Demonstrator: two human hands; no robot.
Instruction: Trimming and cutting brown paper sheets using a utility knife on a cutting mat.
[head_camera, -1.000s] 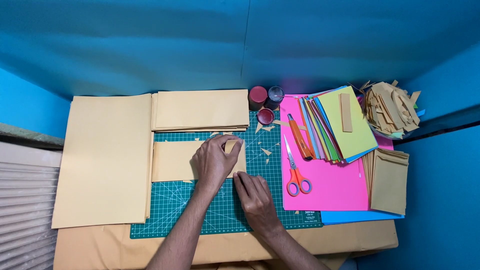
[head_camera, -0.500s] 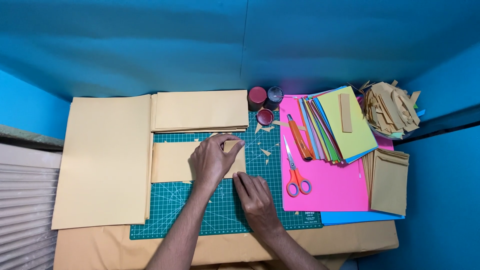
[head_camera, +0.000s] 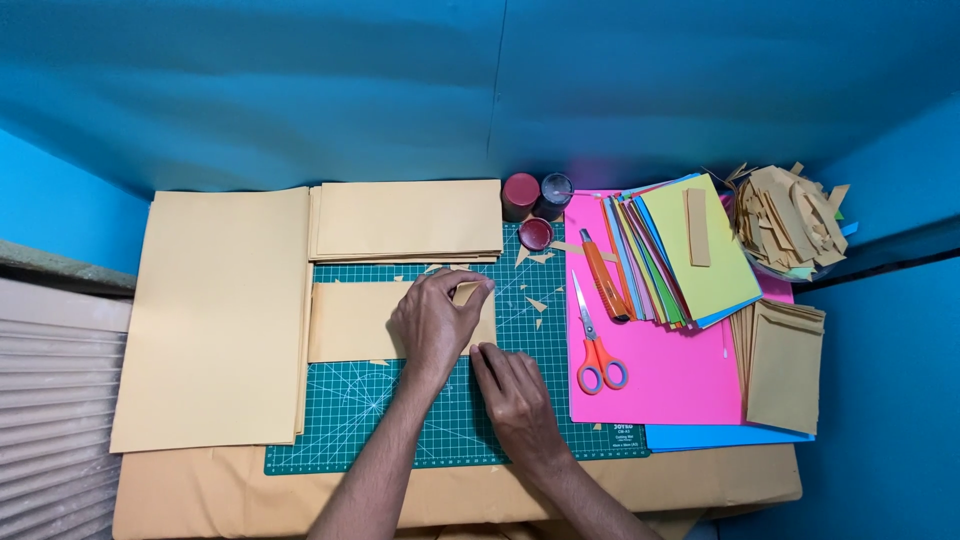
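On green cutting mat (head_camera: 400, 420), tan paper strip (head_camera: 350, 322), long axis left-right, both hands pressing.

Bare green cutting mat (head_camera: 360, 420) is left open below the hands; rightward passage is blocked by scissors (head_camera: 594, 340) and a paper stack (head_camera: 690, 255).

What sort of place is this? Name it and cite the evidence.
Probably a paper-craft workspace. A green cutting mat carries a tan paper strip under the left hand and right hand; orange scissors, coloured sheets and paper scraps lie beside.
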